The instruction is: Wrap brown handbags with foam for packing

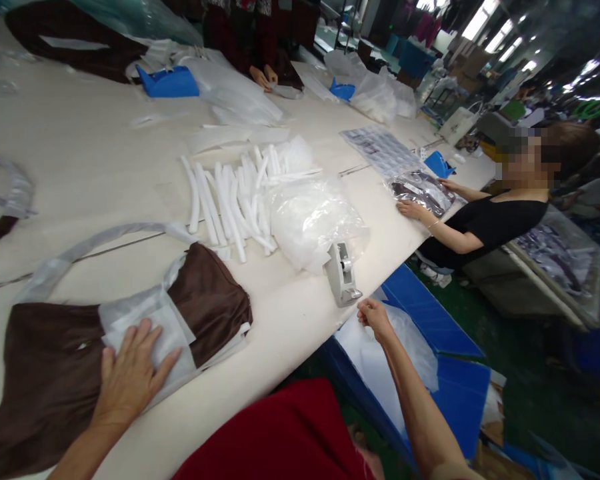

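A brown bag (pixel 45 367) lies on the table at the left, its strap (pixel 105 240) wrapped in pale sheeting. Across its middle is a white sheet (pixel 150 313), and my left hand (pixel 127 373) rests flat on it with fingers spread. My right hand (pixel 375 319) is at the table's edge beside a grey tape dispenser (pixel 341 277). Its thumb and fingers are pinched together near the dispenser's cutting end; what they hold, if anything, is too small to make out.
White foam tubes (pixel 230 200) and clear plastic bags (pixel 315 220) lie mid-table. Blue holders (pixel 170 81) stand farther back. At the right, a person (pixel 500 220) handles a bagged item (pixel 423 192); another person's hands (pixel 264 77) work across the table. A blue bin (pixel 460 393) stands below the edge.
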{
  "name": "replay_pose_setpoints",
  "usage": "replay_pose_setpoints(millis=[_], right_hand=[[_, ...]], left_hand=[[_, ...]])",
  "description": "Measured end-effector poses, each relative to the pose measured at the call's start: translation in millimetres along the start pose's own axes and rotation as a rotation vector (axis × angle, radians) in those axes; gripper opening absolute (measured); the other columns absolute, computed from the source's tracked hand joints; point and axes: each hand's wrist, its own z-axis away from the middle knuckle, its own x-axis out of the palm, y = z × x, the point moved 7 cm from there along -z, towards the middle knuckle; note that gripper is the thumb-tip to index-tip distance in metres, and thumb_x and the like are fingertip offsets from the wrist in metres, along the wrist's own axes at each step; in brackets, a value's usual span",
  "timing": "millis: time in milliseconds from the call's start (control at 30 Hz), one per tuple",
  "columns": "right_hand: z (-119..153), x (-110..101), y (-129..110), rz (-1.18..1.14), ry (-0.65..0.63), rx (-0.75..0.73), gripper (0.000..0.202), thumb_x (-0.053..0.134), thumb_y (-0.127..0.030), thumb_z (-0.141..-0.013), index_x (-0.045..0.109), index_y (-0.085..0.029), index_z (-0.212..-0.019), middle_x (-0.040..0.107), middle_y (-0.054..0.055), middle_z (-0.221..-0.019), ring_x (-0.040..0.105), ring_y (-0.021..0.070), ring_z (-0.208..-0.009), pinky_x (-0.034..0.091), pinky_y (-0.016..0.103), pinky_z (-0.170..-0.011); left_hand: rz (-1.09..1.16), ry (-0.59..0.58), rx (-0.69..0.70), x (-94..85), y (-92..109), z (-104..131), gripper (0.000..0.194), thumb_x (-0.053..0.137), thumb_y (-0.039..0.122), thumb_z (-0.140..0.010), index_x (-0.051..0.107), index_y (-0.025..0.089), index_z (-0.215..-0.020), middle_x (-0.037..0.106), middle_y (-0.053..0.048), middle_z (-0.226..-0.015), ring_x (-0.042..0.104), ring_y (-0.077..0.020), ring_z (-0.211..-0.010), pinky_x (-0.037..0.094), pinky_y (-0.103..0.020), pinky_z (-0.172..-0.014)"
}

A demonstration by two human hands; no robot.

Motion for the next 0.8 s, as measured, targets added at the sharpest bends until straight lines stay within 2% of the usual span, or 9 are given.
replay_pose_setpoints(millis=[100, 167, 233, 300, 433, 533, 633, 733, 800], right_hand=[[17, -11, 14, 0.061, -0.006, 0.084, 0.029, 0.048, -0.050, -0.063, 0.041, -0.027, -0.048, 0.055, 0.004, -0.045, 0.052, 0.0196, -0.043, 0.041, 0.033, -0.045], [24, -19, 7, 0.083, -0.062, 0.069, 0.033, 0.045, -0.056, -0.064, 0.045, -0.027, -0.049, 0.056, 0.006, -0.047, 0.052, 0.0212, -0.043, 0.040, 0.035, -0.044], [20, -14, -32, 0.028, -0.218, -0.076, 0.036, 0.049, -0.061, -0.069, 0.054, -0.027, -0.057, 0.057, 0.004, -0.052, 0.051, 0.0200, -0.047, 0.042, 0.035, -0.047], [20, 9, -99, -0.010, -0.427, -0.282, 0.038, 0.054, -0.062, -0.075, 0.058, -0.026, -0.063, 0.055, 0.002, -0.055, 0.050, 0.0183, -0.052, 0.044, 0.033, -0.053], [63, 102, -257, 0.088, -0.897, -0.655, 0.034, 0.055, -0.052, -0.086, 0.063, -0.022, -0.075, 0.062, 0.001, -0.067, 0.056, 0.0165, -0.068, 0.046, 0.028, -0.067], [109, 192, -344, 0.206, -1.170, -0.905, 0.026, 0.051, -0.039, -0.091, 0.066, -0.021, -0.081, 0.063, -0.002, -0.067, 0.056, 0.0128, -0.064, 0.044, 0.024, -0.065], [145, 281, -383, 0.506, -1.313, -1.191, 0.019, 0.052, -0.024, -0.090, 0.069, -0.020, -0.083, 0.065, -0.004, -0.068, 0.057, 0.0106, -0.066, 0.042, 0.021, -0.065], [158, 351, -384, 0.952, -1.302, -1.397, 0.018, 0.056, -0.016, -0.086, 0.073, -0.021, -0.089, 0.071, -0.003, -0.076, 0.061, 0.0104, -0.069, 0.041, 0.019, -0.062], [158, 380, -380, 1.158, -1.238, -1.464, 0.018, 0.058, -0.016, -0.084, 0.074, -0.022, -0.090, 0.074, -0.001, -0.080, 0.064, 0.0116, -0.070, 0.042, 0.019, -0.061]], left_hand=[[-0.053, -0.033, 0.003, 0.7, -1, 6, 0.072, 0.019, 0.061, -0.093, 0.044, 0.014, -0.141, 0.042, -0.018, -0.154, 0.031, -0.0355, -0.146, 0.021, -0.065, -0.117], [-0.093, -0.084, 0.021, 0.7, 4, 11, 0.069, 0.026, 0.057, -0.094, 0.046, 0.011, -0.141, 0.043, -0.021, -0.152, 0.031, -0.0354, -0.146, 0.022, -0.063, -0.117], [-0.140, -0.125, 0.007, 1.5, 6, 13, 0.064, 0.032, 0.052, -0.095, 0.046, 0.013, -0.143, 0.042, -0.020, -0.153, 0.033, -0.0342, -0.145, 0.023, -0.062, -0.116], [-0.185, -0.146, 0.000, 3.3, 7, 14, 0.061, 0.035, 0.050, -0.095, 0.043, 0.016, -0.146, 0.039, -0.017, -0.155, 0.032, -0.0330, -0.146, 0.021, -0.064, -0.116], [-0.218, -0.130, 0.005, 5.5, 10, 17, 0.061, 0.038, 0.049, -0.096, 0.035, 0.021, -0.151, 0.038, -0.015, -0.156, 0.029, -0.0326, -0.147, 0.013, -0.068, -0.117], [-0.188, -0.118, 0.001, 7.0, 13, 22, 0.062, 0.040, 0.050, -0.096, 0.032, 0.024, -0.152, 0.040, -0.012, -0.156, 0.026, -0.0336, -0.148, 0.010, -0.071, -0.116], [-0.153, -0.099, -0.020, 8.7, 13, 25, 0.062, 0.042, 0.053, -0.095, 0.033, 0.029, -0.151, 0.045, -0.010, -0.153, 0.024, -0.0360, -0.148, 0.007, -0.073, -0.115], [-0.135, -0.066, -0.041, 9.6, 13, 27, 0.063, 0.045, 0.055, -0.093, 0.034, 0.032, -0.151, 0.048, -0.009, -0.151, 0.026, -0.0378, -0.147, 0.006, -0.074, -0.115], [-0.117, -0.040, -0.049, 9.1, 14, 28, 0.065, 0.046, 0.058, -0.092, 0.033, 0.033, -0.151, 0.047, -0.009, -0.152, 0.026, -0.0396, -0.146, 0.005, -0.075, -0.114]])
